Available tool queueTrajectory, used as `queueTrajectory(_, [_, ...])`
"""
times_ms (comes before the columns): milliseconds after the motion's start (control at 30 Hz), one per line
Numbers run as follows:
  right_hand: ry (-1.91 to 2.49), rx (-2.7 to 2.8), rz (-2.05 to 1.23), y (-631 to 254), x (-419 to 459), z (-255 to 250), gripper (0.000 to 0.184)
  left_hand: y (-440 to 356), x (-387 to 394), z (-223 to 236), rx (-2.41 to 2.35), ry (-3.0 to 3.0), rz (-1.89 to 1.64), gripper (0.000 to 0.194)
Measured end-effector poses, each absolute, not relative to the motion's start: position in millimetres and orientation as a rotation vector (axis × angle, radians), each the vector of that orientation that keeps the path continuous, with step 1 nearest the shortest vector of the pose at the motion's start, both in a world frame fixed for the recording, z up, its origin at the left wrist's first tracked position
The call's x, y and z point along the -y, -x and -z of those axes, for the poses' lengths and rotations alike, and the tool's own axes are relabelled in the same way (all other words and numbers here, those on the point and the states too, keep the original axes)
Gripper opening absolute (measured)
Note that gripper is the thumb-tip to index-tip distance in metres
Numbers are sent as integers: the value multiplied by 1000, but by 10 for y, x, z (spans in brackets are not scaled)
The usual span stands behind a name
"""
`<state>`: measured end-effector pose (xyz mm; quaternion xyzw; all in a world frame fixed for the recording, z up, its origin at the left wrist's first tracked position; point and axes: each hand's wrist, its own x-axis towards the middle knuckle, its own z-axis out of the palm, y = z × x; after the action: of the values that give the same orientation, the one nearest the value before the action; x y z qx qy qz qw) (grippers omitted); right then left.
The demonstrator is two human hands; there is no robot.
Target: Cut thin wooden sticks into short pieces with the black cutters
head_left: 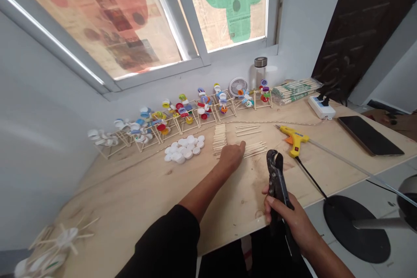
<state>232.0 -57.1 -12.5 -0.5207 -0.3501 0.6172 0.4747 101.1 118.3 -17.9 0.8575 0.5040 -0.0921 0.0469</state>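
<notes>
My left hand (232, 157) reaches to the middle of the wooden table, its fingers curled at the left end of a small pile of thin wooden sticks (256, 149). The hand hides its fingertips and whatever they may pinch. Just left of it lies a stack of short sticks (219, 139), and a few longer sticks (247, 129) lie beyond. Near the front edge, my right hand (286, 215) is wrapped around the handles of a black hand cutter (276, 178), held upright with its curved jaws at the top.
White bottle caps (184, 150) lie to the left. Stick frames with coloured caps (189, 113) line the window wall. On the right are a yellow glue gun (296, 139) with a cord, a power strip (322, 107) and a dark tablet (369, 135). A stick wheel (67, 238) sits front left.
</notes>
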Motion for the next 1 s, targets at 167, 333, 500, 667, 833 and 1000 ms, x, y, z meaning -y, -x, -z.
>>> queueTrajectory(167, [1247,920,-1497,-2333,553,161,32,-1090,-1310,123,-1523,-2548,317,28])
queueTrajectory(333, [1227,946,-1523,-2336,551,168,32,-1100,-1387,83,-1537,-2425,257,32])
queueTrajectory(500, [1203,981,-1480,-2302,589,196,31,-1054,-1288,37,-1561,-2334,65,32])
queueTrajectory(667, [1244,1024,-1388,-2265,639,235,34,-839,-857,-74,-1512,-2240,-254,21])
queueTrajectory(833, [1250,987,-1277,-2190,685,168,39,-517,-62,-72,-1220,-2072,-401,27])
queueTrajectory(1000, [1249,1044,-1185,-2024,776,4,40,-338,530,8,-845,-1627,-390,25])
